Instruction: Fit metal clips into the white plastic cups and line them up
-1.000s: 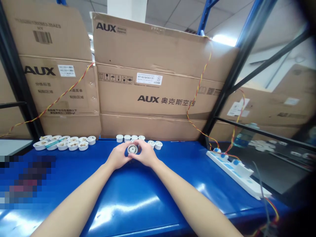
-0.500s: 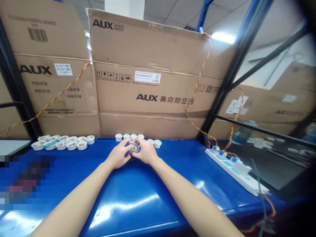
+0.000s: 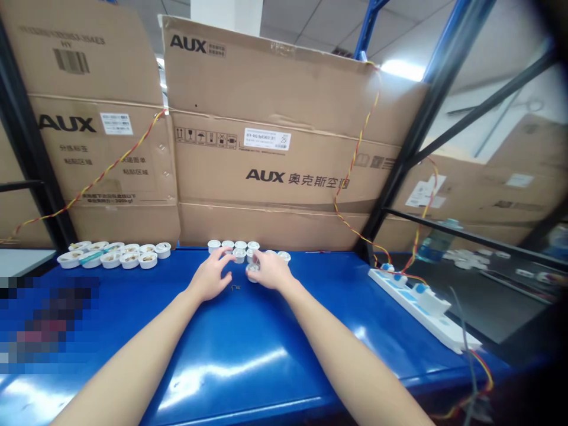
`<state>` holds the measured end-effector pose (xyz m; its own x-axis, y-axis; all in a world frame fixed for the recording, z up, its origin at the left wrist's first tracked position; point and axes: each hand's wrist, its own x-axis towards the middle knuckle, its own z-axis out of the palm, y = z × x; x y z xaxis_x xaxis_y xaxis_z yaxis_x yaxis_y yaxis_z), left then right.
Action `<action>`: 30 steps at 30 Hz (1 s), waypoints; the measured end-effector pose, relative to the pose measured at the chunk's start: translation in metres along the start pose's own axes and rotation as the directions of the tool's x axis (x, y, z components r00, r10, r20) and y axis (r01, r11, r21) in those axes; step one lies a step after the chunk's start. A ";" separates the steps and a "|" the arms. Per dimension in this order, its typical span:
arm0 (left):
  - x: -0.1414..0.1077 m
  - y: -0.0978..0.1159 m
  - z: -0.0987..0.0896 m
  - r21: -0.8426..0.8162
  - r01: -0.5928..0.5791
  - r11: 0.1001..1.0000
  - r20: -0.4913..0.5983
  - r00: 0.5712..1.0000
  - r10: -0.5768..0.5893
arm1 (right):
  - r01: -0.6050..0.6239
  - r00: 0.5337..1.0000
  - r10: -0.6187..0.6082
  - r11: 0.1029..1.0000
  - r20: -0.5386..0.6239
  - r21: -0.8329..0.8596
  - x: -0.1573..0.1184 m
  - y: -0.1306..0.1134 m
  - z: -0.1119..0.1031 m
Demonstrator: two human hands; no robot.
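My right hand has its fingers closed on a small white cup, low over the blue tabletop. To its left, my left hand holds nothing, its fingers apart and curved. Small white lidded cups stand in rows just behind both hands, and my right hand partly hides some of them. Between the hands, a few tiny dark bits lie on the tabletop.
Several open white cups with contents stand at the back left. A white power strip with plugs lies at the right. Cardboard panels rise behind the table, with twisted wires hanging in front.
My left hand has let go of the cup and its fingers have spread. My right hand has moved slightly right with the cup, uncovering the dark bits and a cup behind.
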<state>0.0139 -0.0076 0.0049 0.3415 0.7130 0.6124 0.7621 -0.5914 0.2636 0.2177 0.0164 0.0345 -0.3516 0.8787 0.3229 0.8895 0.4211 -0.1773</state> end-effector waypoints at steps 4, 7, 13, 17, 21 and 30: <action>-0.001 -0.002 -0.001 -0.010 0.032 0.999 0.001 0.999 -0.032 | -0.195 0.973 0.208 0.974 0.101 -0.118 0.003 0.019 -0.009; -0.001 -0.001 -0.001 -0.016 0.027 0.999 0.005 1.000 -0.027 | -0.334 0.932 0.353 0.926 0.086 -0.176 0.004 0.029 -0.016; -0.001 0.000 0.000 -0.018 0.019 1.000 0.019 1.000 -0.019 | -0.270 0.963 0.261 0.943 -0.071 -0.195 0.007 0.041 -0.004; -0.001 -0.001 0.000 -0.029 0.018 0.999 0.041 0.999 -0.017 | -0.151 0.981 0.164 0.980 0.104 -0.128 0.011 0.052 0.016; -0.001 -0.001 0.000 -0.033 0.017 0.999 0.067 0.998 -0.014 | -0.186 0.967 0.206 0.973 0.148 -0.138 0.012 0.062 0.019; -0.003 -0.002 0.002 -0.040 0.025 0.999 0.100 0.995 -0.021 | -0.495 0.855 0.518 0.823 0.010 -0.278 0.007 0.072 0.011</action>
<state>0.0122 -0.0074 0.0011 0.3783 0.7596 0.5291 0.7482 -0.5875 0.3084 0.2761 0.0553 0.0135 0.1571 0.9720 0.1748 0.9874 -0.1511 -0.0471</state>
